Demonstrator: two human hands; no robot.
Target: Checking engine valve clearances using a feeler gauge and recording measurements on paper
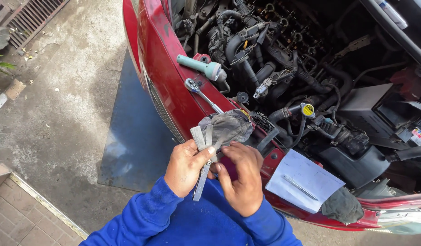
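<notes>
Both hands meet at frame centre-bottom, over the red car's front edge (174, 86). Left hand (185, 166) grips a fanned set of thin metal gauge blades (202, 155), thumb pressed across them, blades sticking out at 12 and 6 o'clock. Right hand (240, 175), fingers curled, pinches the same blades from 3 o'clock. Grey rag (226, 126) at 12 o'clock, just beyond the blades. Ratchet (199, 91) and teal flashlight (201, 66) further at 12. Paper sheet (303, 180) with pen (300, 187) at 3 o'clock, dark cloth (342, 205) beside it. Open engine bay (288, 54) at 1 o'clock. Blue mat (133, 136) at 9 o'clock.
</notes>
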